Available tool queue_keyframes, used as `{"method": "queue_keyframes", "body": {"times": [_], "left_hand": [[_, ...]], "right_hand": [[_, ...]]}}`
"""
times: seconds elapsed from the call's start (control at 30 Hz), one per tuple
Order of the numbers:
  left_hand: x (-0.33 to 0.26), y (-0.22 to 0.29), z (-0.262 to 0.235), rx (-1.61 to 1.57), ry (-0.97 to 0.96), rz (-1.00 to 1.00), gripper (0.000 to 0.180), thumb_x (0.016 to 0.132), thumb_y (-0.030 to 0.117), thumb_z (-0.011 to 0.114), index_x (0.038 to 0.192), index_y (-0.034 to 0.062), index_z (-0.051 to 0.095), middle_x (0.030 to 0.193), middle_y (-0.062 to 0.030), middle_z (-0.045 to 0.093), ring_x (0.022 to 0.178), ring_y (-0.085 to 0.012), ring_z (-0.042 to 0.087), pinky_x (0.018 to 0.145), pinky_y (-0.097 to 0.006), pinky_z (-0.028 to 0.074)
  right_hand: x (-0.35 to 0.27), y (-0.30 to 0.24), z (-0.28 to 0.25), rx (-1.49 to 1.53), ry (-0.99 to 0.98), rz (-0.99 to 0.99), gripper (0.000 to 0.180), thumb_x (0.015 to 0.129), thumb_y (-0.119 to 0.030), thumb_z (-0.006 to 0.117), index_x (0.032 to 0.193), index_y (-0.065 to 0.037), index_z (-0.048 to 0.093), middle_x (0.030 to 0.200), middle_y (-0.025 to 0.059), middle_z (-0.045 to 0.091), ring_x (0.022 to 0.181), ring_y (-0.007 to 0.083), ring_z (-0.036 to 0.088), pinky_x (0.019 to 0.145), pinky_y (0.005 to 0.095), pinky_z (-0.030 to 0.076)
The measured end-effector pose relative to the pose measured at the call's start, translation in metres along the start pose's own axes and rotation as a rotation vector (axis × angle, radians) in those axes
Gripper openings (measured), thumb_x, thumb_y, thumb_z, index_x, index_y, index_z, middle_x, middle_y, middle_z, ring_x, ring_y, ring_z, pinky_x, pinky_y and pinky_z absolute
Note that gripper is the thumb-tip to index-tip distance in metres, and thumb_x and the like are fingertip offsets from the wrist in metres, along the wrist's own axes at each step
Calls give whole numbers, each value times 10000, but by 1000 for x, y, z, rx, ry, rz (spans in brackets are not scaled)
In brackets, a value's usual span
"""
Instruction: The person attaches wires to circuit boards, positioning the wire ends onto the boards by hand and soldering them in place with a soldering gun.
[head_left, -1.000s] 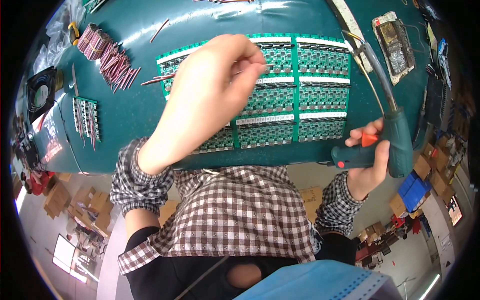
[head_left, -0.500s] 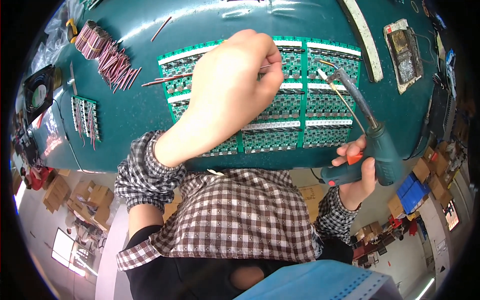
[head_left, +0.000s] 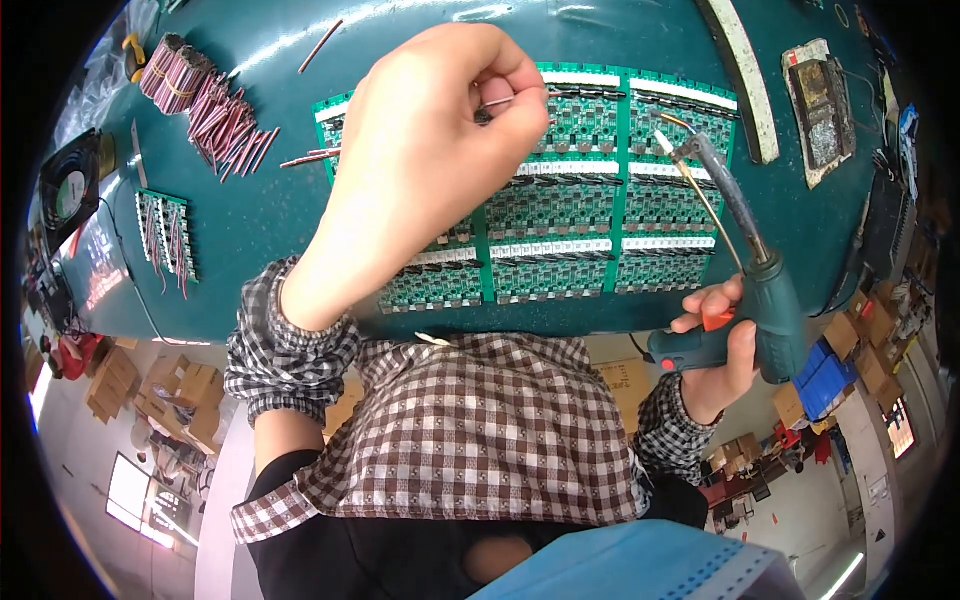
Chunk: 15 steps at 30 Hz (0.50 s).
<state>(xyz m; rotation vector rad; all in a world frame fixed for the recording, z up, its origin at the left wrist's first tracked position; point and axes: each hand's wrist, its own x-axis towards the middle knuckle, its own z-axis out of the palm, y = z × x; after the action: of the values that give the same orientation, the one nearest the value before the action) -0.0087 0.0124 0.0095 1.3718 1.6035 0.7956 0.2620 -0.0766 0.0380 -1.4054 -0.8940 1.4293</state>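
My left hand (head_left: 425, 135) is closed in a pinch over the upper left part of a green circuit board panel (head_left: 555, 208). Between its thumb and finger is a thin wire (head_left: 499, 101); more red wires (head_left: 311, 158) stick out on the left side of this hand. The hand hides part of the panel beneath it. My right hand (head_left: 735, 350) grips a dark green soldering gun (head_left: 777, 315) with an orange trigger. Its slim tip (head_left: 664, 143) hovers around the panel's right side; whether it touches cannot be made out. White and black strips run in rows along the panel.
At the upper left lie a banded bundle of wires (head_left: 172, 78) and a loose pile of wires (head_left: 232, 128). A small board with wires (head_left: 166, 238) and a black fan (head_left: 72, 190) are further left. A pale curved bar (head_left: 745, 85) and a worn metal holder (head_left: 818, 110) lie right.
My left hand has shifted left and slightly up, still pinching the wire. The soldering gun stays near the panel's right side. The whole view has shifted a little.
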Motion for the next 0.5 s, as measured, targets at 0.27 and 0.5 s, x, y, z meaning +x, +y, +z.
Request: {"method": "queue_keyframes", "body": {"times": [0.27, 0.5], "left_hand": [[-2, -4, 12, 162, 17, 161, 59, 783, 21, 647, 832, -4, 625, 678, 31, 540, 600, -27, 437, 525, -184, 356], [0, -9, 8, 119, 17, 108, 62, 785, 30, 650, 829, -3, 623, 674, 34, 526, 611, -28, 439, 525, -186, 358]], "right_hand": [[-6, -1, 5, -52, 20, -70, 396, 858, -204, 606, 1097, 97, 515, 924, 172, 582, 836, 277, 629, 640, 335, 589], [-7, 1, 4, -77, 20, -80, 385, 835, -188, 611, 1079, 98, 526, 922, 172, 586, 846, 279, 630, 646, 339, 588]]}}
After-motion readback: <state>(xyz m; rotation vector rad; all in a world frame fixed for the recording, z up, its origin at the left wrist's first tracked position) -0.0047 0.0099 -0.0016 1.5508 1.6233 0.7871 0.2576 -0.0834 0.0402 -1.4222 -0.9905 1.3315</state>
